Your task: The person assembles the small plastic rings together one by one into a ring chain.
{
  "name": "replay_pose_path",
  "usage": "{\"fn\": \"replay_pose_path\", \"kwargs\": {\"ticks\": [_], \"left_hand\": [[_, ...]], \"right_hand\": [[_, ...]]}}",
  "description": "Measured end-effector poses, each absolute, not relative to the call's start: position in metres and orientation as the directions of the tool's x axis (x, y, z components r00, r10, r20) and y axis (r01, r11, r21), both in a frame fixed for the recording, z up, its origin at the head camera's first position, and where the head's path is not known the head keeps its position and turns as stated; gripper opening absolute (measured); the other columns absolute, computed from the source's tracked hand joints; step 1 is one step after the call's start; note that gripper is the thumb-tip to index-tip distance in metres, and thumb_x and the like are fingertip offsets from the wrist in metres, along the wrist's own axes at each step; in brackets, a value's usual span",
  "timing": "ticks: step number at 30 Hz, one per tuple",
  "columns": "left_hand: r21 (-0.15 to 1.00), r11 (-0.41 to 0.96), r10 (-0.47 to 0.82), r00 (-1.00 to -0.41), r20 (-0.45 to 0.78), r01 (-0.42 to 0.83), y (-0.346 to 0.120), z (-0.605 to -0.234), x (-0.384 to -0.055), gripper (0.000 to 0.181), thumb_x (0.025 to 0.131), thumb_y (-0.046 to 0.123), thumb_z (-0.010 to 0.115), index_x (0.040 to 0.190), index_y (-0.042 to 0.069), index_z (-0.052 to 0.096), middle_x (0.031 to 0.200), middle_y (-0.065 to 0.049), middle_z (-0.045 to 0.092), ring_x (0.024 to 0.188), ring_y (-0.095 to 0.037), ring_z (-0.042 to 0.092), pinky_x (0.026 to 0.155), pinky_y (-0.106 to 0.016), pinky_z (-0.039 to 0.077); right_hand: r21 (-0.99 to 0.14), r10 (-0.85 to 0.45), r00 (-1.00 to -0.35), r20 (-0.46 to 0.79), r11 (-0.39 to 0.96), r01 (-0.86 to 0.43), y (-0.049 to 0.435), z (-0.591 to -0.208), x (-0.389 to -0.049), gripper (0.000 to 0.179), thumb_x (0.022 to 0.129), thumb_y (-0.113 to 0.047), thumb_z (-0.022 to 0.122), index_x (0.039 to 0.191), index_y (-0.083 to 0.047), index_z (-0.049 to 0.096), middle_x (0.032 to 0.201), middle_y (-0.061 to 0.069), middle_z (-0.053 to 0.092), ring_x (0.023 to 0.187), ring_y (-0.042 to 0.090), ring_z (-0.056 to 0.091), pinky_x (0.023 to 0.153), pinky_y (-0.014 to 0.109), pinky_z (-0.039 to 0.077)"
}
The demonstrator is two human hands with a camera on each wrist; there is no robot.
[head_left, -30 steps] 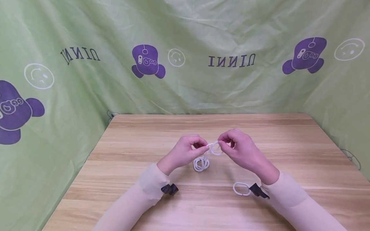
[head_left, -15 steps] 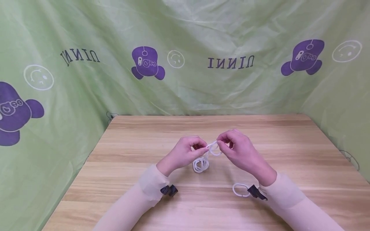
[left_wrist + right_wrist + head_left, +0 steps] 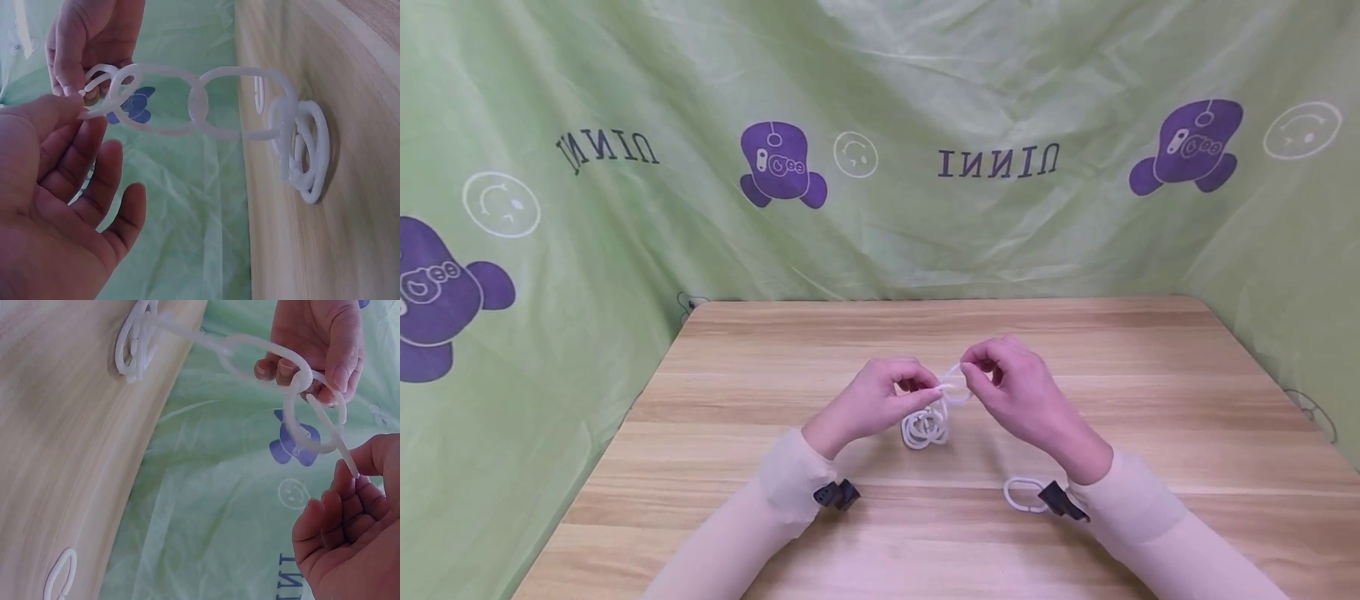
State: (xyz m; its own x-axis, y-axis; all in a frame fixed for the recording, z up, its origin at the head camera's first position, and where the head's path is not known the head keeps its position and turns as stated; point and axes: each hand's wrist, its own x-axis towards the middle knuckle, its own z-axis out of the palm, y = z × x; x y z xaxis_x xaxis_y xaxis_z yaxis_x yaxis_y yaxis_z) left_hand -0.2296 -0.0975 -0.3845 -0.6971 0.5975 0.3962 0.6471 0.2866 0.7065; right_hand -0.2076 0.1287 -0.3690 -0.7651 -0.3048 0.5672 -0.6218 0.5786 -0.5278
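Observation:
White plastic chain links run from between my hands down to a small heap of links (image 3: 315,150) on the table. My left hand (image 3: 880,396) pinches the topmost link near its end with thumb and forefinger, its other fingers loosely bent. On the other side, my right hand (image 3: 1026,400) pinches the end of a link (image 3: 319,419) with thumb and forefinger. That link shows a gap and crosses the neighbouring link (image 3: 269,344). A separate oval link (image 3: 1024,480) lies on the table below my right forearm, with a small gap in its side.
The wooden table (image 3: 760,333) reaches back to a green cloth backdrop (image 3: 887,225) printed with purple figures. Black wrist cameras sit on both sleeves, the right one (image 3: 1060,500) overlapping the separate link in the head view.
Both hands keep their pinch; the left has dipped slightly and the right has shifted a little left. The links hang lower and slacker over the heap.

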Motion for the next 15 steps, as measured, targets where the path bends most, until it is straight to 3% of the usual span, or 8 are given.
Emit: {"fn": "replay_pose_path", "kwargs": {"ticks": [7, 15], "left_hand": [[0.732, 0.26, 0.59, -0.704, 0.395, 0.629, -0.097, -0.3867, -0.2317, 0.005, 0.091, 0.013, 0.071, 0.092, 0.01, 0.074, 0.082, 0.006, 0.068, 0.073, -0.007, 0.06, 0.068, -0.033, 0.054], [0.769, 0.277, 0.507, -0.768, 0.393, 0.576, -0.0964, -0.3848, -0.2308, 0.006, 0.091, 0.013, 0.071, 0.09, 0.007, 0.074, 0.081, 0.002, 0.069, 0.072, -0.008, 0.062, 0.067, -0.035, 0.055]], "right_hand": [[-0.572, -0.257, -0.79, 0.557, 0.571, -0.589, 0.129, -0.367, -0.2073, 0.009, 0.089, -0.002, 0.067, 0.092, -0.01, 0.068, 0.08, -0.005, 0.058, 0.072, 0.01, 0.052, 0.061, 0.026, 0.046], [-0.64, -0.23, -0.81, 0.539, 0.514, -0.571, 0.1275, -0.3638, -0.2044, 0.006, 0.092, -0.008, 0.067, 0.096, -0.013, 0.067, 0.082, -0.007, 0.059, 0.074, 0.01, 0.055, 0.06, 0.024, 0.048]]}}
